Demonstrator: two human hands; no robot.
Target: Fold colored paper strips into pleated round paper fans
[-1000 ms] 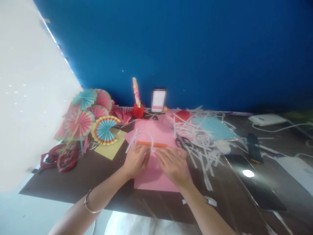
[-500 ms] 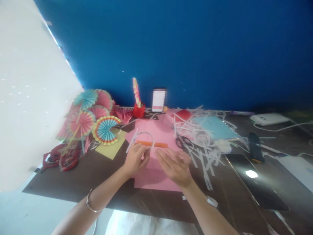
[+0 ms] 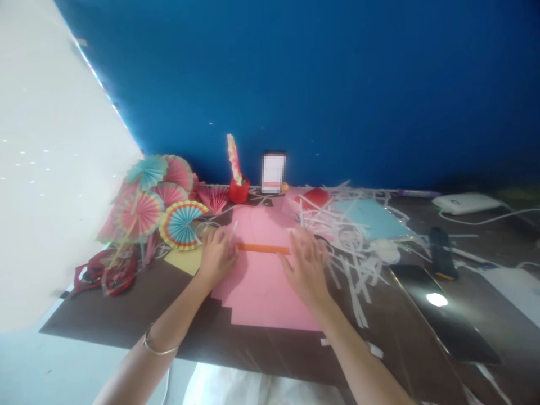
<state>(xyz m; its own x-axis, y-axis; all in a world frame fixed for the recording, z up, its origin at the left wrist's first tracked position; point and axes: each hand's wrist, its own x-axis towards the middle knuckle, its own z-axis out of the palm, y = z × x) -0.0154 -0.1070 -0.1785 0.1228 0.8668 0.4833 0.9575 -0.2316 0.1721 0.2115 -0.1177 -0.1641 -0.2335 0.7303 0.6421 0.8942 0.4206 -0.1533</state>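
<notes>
An orange strip [image 3: 264, 248] lies crosswise on pink paper sheets [image 3: 270, 298]. At its left end is my left hand [image 3: 217, 256], its fingers curled; a ring of clear tape or similar [image 3: 206, 228] shows just behind it, and whether the hand grips anything is hidden. My right hand [image 3: 307, 264] rests at the strip's right end, fingers spread and slightly blurred, over the pink paper. Black scissor handles [image 3: 324, 243] are partly covered beside the right hand.
Folded paper fans [image 3: 183, 224] and a red bag-like item [image 3: 118, 273] are at left. A red cup [image 3: 239, 191] stands behind. White paper strips [image 3: 356, 281], a blue sheet [image 3: 371, 218] and a large phone [image 3: 447, 318] lie right.
My left hand has moved left, and the ring now lies left, behind it. My right hand has turned from palm-up to palm-down and reached the orange strip's right end.
</notes>
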